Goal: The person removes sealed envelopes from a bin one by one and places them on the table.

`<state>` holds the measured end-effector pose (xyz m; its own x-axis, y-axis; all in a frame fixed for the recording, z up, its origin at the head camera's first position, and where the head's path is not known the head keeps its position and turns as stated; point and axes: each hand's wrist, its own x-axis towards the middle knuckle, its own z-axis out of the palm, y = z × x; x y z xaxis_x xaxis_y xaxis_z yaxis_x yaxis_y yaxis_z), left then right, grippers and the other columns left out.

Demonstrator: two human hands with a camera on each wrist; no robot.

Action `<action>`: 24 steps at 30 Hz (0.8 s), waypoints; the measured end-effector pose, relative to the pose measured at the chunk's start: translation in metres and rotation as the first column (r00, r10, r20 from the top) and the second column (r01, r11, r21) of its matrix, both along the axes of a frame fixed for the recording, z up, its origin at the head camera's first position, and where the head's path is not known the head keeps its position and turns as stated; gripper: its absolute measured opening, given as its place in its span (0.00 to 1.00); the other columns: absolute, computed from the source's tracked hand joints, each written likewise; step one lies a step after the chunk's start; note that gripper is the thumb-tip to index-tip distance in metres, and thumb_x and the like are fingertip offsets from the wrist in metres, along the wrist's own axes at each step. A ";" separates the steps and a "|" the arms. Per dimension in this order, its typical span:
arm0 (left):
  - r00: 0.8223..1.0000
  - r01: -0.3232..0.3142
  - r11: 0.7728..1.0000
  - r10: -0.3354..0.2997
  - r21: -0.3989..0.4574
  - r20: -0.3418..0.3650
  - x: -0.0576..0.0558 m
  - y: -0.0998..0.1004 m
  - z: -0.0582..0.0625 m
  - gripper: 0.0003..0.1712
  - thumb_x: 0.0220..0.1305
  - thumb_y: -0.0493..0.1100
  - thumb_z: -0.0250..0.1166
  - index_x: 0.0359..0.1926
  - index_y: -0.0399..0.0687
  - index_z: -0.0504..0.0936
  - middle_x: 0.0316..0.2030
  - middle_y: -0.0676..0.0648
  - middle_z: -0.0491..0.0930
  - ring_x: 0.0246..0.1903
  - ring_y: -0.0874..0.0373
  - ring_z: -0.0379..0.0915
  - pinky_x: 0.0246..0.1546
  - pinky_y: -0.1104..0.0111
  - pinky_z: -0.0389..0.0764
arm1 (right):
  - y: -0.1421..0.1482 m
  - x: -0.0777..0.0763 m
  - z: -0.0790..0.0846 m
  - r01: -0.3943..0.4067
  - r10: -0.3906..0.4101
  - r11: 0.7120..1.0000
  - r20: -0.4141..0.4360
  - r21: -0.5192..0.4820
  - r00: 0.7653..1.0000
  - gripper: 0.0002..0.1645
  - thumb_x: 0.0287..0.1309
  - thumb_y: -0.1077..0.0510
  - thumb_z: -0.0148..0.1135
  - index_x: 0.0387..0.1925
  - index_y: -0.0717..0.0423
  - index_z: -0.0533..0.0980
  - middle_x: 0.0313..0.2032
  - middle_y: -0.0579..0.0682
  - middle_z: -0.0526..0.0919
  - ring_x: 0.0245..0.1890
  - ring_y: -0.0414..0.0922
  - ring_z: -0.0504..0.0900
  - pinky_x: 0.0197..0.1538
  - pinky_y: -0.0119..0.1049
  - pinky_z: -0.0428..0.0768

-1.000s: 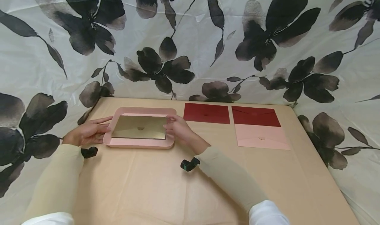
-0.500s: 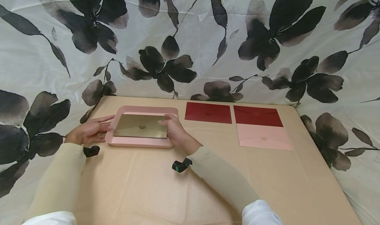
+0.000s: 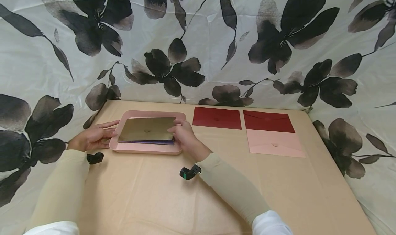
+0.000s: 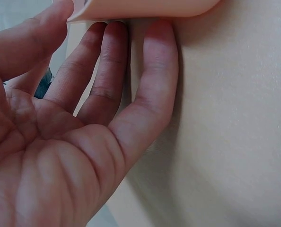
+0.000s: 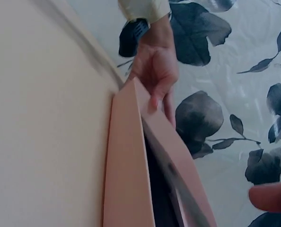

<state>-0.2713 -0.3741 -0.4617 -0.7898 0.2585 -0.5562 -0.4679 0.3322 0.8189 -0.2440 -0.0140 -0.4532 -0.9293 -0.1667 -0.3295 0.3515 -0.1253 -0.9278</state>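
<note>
Closest to me, the bare tan table (image 3: pixel 148 193) runs up between two beige sleeves (image 3: pixel 55 187), a black wrist device (image 3: pixel 189 172) at each cuff. Further in, the left hand (image 3: pixel 92 137) rests against the left end of a pink tray (image 3: pixel 148 151), its thumb at the rim and the other fingers loosely extended against the wall, clamped on nothing.

Across from it, the right hand (image 3: pixel 185 137) pinches the right edge of a gold envelope (image 3: pixel 146 129). That envelope lies inside the tray, tilted, its near edge raised off something dark blue (image 3: pixel 161 142) below.

I'd judge the step in hand to be parting the gold one from what lies beneath; the next move seems to call for a firm pinch and a lift clear of the rim, the tray held steady.

Off to the right lies a pink envelope (image 3: pixel 275 143); at its far edge is a red envelope (image 3: pixel 269 121), with a second red one (image 3: pixel 217 118) left of that. Behind hangs flowered cloth (image 3: pixel 213 39).
</note>
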 end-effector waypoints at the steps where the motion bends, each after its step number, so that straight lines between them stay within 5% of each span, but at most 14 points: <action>1: 1.000 0.002 1.000 -0.002 -0.001 -0.002 0.000 -0.001 0.000 0.47 0.77 0.44 0.61 0.84 0.59 0.42 0.50 0.66 0.77 0.50 0.65 0.81 0.52 0.61 0.86 | 0.000 -0.001 -0.001 -0.001 0.001 1.000 -0.016 0.027 1.000 0.39 0.61 0.69 0.61 0.74 0.65 0.64 0.74 0.62 0.67 0.64 0.53 0.74 0.75 0.50 0.70; 6: 1.000 -0.006 1.000 0.006 -0.004 -0.006 -0.001 -0.001 -0.002 0.46 0.78 0.44 0.60 0.84 0.59 0.43 0.47 0.68 0.78 0.49 0.66 0.81 0.51 0.62 0.86 | 0.000 -0.010 -0.006 -0.006 0.025 0.988 -0.124 0.154 0.992 0.39 0.56 0.72 0.67 0.69 0.60 0.69 0.68 0.59 0.73 0.60 0.51 0.77 0.63 0.46 0.83; 12: 1.000 -0.004 1.000 0.004 0.013 -0.002 -0.001 -0.001 -0.004 0.46 0.78 0.44 0.59 0.84 0.59 0.41 0.46 0.70 0.79 0.49 0.69 0.80 0.51 0.62 0.85 | -0.005 -0.023 -0.018 0.000 0.021 0.990 -0.154 0.140 0.988 0.43 0.54 0.77 0.67 0.70 0.54 0.69 0.67 0.57 0.74 0.58 0.53 0.79 0.49 0.46 0.89; 20: 1.000 -0.014 1.000 0.014 0.010 0.001 -0.001 0.001 -0.004 0.45 0.79 0.43 0.59 0.84 0.60 0.43 0.47 0.69 0.79 0.49 0.67 0.80 0.52 0.61 0.85 | -0.011 -0.030 -0.021 0.008 0.037 0.973 -0.190 0.230 0.981 0.50 0.48 0.80 0.68 0.72 0.49 0.72 0.75 0.51 0.69 0.61 0.53 0.74 0.46 0.37 0.84; 24: 1.000 -0.025 1.000 0.025 -0.006 -0.003 -0.001 0.001 -0.004 0.44 0.79 0.43 0.58 0.84 0.61 0.44 0.49 0.65 0.77 0.49 0.67 0.80 0.52 0.60 0.86 | -0.012 -0.032 -0.021 0.000 0.041 0.978 -0.191 0.211 0.981 0.50 0.47 0.81 0.66 0.73 0.50 0.72 0.76 0.52 0.69 0.65 0.54 0.74 0.50 0.40 0.84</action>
<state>-0.2727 -0.3735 -0.4658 -0.7974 0.2353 -0.5557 -0.4742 0.3251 0.8182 -0.2763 -0.0258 -0.4744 -0.9758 -0.1327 -0.1738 0.1637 0.0835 -0.9830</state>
